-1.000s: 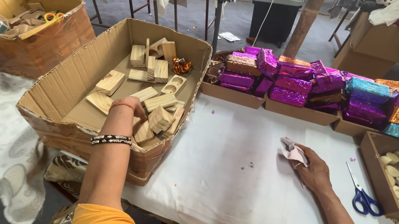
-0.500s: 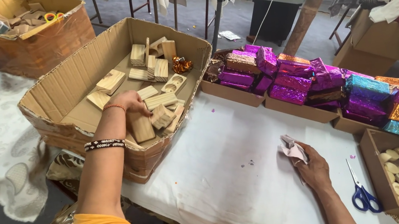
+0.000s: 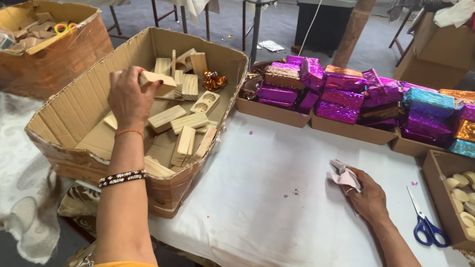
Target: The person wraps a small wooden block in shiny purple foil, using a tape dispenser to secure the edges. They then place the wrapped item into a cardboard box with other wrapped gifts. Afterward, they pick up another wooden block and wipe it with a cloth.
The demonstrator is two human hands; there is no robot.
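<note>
Shiny wrapped packs (image 3: 370, 98) line the right side, with blue scissors (image 3: 425, 228) at lower right. The left hand (image 3: 130, 96) grips a wood block (image 3: 155, 80) above the big cardboard box (image 3: 72, 117) (earlier it was down among the blocks). The right hand (image 3: 368, 199) pinches a crumpled cloth (image 3: 344, 175) on the white table (image 3: 260, 199).

Open white-clothed tabletop (image 3: 274, 209) mid-surface; the tall brown cardboard box (image 3: 83, 106) walls its left edge, shiny foil-wrapped packets (image 3: 370, 98) line the far edge.

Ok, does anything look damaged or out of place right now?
One crumpled orange foil scrap lies among the wooden blocks in the cardboard box. The box's near wall is creased and sagging. Tiny confetti bits dot the white tabletop.
</note>
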